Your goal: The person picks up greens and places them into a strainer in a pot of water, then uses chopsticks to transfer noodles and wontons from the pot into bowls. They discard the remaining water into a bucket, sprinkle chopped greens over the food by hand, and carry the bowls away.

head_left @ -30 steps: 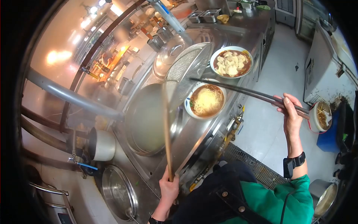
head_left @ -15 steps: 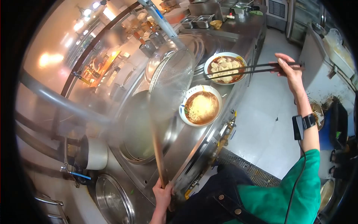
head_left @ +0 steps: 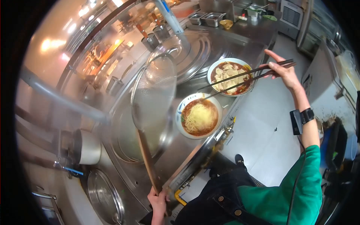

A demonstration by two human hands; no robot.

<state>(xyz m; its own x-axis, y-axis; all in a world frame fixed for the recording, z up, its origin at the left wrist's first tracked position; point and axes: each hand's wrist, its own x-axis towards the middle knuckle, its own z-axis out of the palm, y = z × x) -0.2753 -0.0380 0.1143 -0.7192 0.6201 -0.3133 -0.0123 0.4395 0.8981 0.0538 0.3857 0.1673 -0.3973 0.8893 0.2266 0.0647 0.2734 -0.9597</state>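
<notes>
My left hand (head_left: 158, 200) is closed around the wooden handle of a large wire-mesh strainer (head_left: 155, 88). The strainer's mesh basket is raised over a steaming pot (head_left: 123, 138) sunk in the steel counter. In my right hand (head_left: 284, 71) is a pair of long dark chopsticks (head_left: 253, 72), index finger stretched out. Their tips reach left, across a bowl of dumplings (head_left: 231, 77) in red sauce, to just above the rim of a second bowl (head_left: 198, 116). That nearer bowl holds pale noodles in reddish broth.
Round metal lids (head_left: 180, 52) lie behind the pot. A metal pot (head_left: 89, 147) and a round steel pan (head_left: 105, 197) are at the left. Steel containers (head_left: 213, 18) and a small yellow bowl (head_left: 226, 24) stand at the back. Yellow pipework (head_left: 180, 197) runs along the counter's front.
The strainer has swung left, away from the noodle bowl and over the pot. My right hand has shifted left and slightly down, bringing the chopstick tips toward the noodle bowl.
</notes>
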